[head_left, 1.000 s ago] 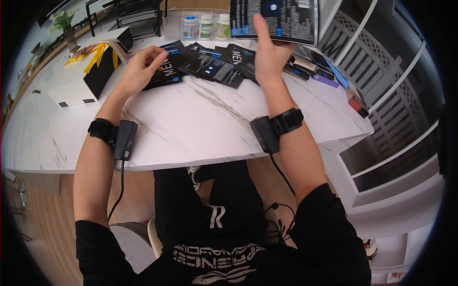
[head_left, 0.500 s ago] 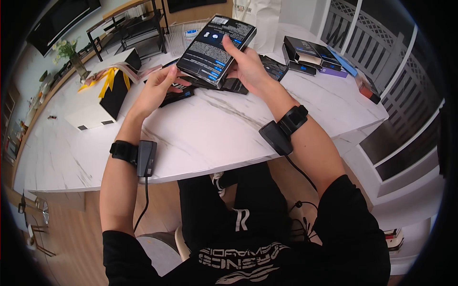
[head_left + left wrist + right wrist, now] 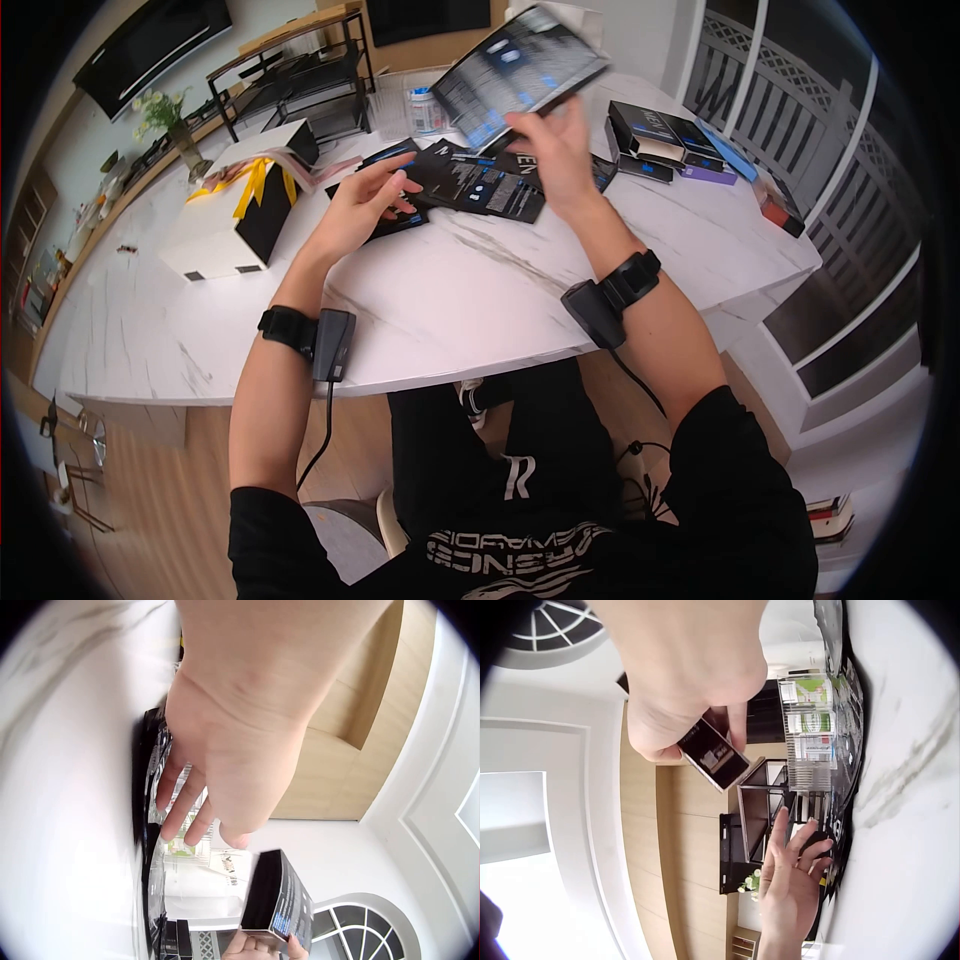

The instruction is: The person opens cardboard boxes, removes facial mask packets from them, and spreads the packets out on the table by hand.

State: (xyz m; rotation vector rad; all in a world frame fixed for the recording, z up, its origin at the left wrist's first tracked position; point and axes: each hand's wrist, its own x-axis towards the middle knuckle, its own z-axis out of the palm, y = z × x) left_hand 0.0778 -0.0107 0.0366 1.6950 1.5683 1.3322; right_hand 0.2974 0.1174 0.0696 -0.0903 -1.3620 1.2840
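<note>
The right hand (image 3: 560, 160) grips a black printed box (image 3: 520, 75) near its lower edge, thumb on the printed face, holding it raised above the table. In the left wrist view, the box (image 3: 279, 900) shows a dark side. Several black flat packets (image 3: 485, 185) lie overlapping on the table beneath. The left hand (image 3: 362, 205) hovers by the left end of the packets, fingers spread and loosely bent, holding nothing. From the right wrist view, the left hand (image 3: 791, 900) appears with its fingers apart. Whether it touches a packet cannot be told.
A white box with yellow ribbon (image 3: 255, 190) stands at the left, near a flower vase (image 3: 185, 145). Behind the packets is a clear ribbed container (image 3: 390, 105) with bottles (image 3: 428, 110). Dark boxes (image 3: 655, 135) and a purple box (image 3: 708, 176) lie at the right.
The raised box first came down toward the left hand, then moved up and right again with the right hand. The left hand has come away from the box's lower corner. The head view has shifted.
</note>
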